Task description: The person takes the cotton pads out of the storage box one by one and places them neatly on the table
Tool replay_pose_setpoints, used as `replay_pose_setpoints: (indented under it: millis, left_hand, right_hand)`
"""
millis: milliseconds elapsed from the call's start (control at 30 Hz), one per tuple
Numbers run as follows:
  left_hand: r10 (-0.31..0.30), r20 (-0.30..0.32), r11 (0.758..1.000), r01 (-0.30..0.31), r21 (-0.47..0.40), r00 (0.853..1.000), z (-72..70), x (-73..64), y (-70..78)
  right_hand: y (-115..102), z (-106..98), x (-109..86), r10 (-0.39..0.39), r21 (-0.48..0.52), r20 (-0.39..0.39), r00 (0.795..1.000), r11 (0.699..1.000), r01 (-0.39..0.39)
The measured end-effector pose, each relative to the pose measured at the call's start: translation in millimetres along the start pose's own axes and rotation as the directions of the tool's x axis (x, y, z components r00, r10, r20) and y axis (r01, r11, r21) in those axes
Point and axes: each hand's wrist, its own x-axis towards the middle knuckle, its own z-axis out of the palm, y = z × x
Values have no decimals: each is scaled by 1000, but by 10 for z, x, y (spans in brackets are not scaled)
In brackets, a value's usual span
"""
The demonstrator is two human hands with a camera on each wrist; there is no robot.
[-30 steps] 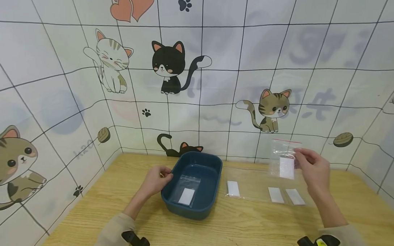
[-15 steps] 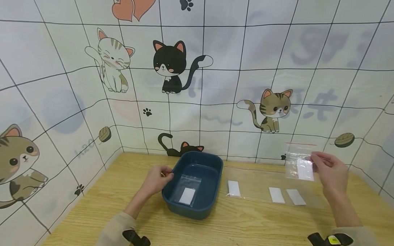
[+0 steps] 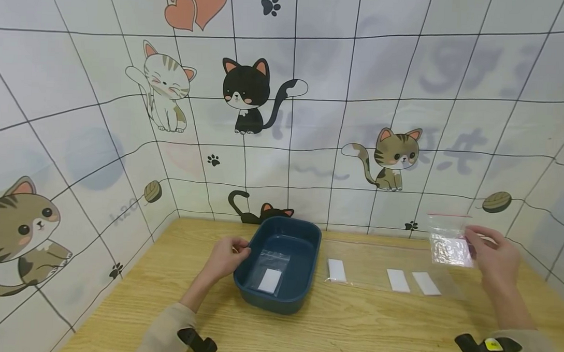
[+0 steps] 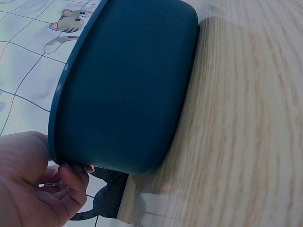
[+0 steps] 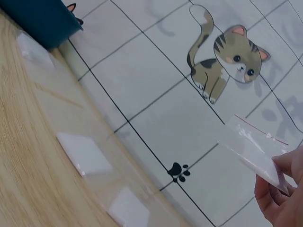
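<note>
A dark blue plastic basin [image 3: 277, 305] stands on the wooden table, and my left hand [image 3: 225, 258] pinches its left rim between thumb and fingers. Inside the basin lies a clear zip bag [image 3: 270, 280] with a white rectangular piece in it. My right hand [image 3: 495, 258] holds up another clear zip bag [image 3: 451, 249] by its right edge, above the table at the right. That bag has a red line along its top and a white piece inside. In the right wrist view the same bag [image 5: 253, 146] hangs between thumb and fingers.
On a clear flat sheet [image 3: 368, 256] right of the basin lie several white rectangles: one [image 3: 337, 270] near the basin, two [image 3: 398, 280] farther right. A cat-print wall cover [image 3: 312, 120] rises behind the wooden table [image 3: 351, 323].
My right hand has moved to the right and slightly down with the zip bag, whose face now catches the light. My left hand keeps its hold on the basin rim.
</note>
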Motion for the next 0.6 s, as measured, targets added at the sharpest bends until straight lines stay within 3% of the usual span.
replay_pose_setpoints:
  millis: [300,600]
  left_hand:
    - [-7,2,1000,7,-2,1000,10,-7,-4]
    - [-9,-1,1000,9,-3,1000,5,-6,7]
  right_hand:
    - [163,-195,112,80,-197,-98,992,975,-99]
    - [314,-317,209,62,-304,-130,990,947,-100]
